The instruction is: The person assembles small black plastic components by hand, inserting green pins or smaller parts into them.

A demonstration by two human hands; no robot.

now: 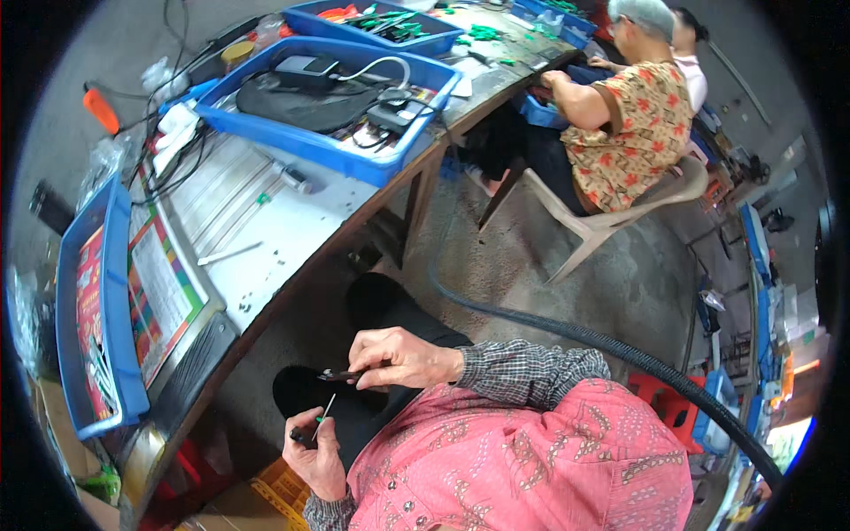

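Over my lap, my left hand (314, 444) is closed around a thin metal rod (329, 407) that points up and away. A bit of green and a dark end show between the fingers; its exact kind cannot be made out. A little above and to the right, my right hand (398, 358) pinches a small dark piece with a shiny end (336, 376). That end sticks out to the left, just beyond the rod's tip, and the two look apart. My fingers partly cover both things.
On the worktable (266, 226) at the left lie a pale stick (230, 253) and small dark bits. Blue trays (133, 372) stand along it, one holding cables and a dark adapter. A thick black hose (567, 332) crosses on the right. A co-worker (629, 133) sits beyond.
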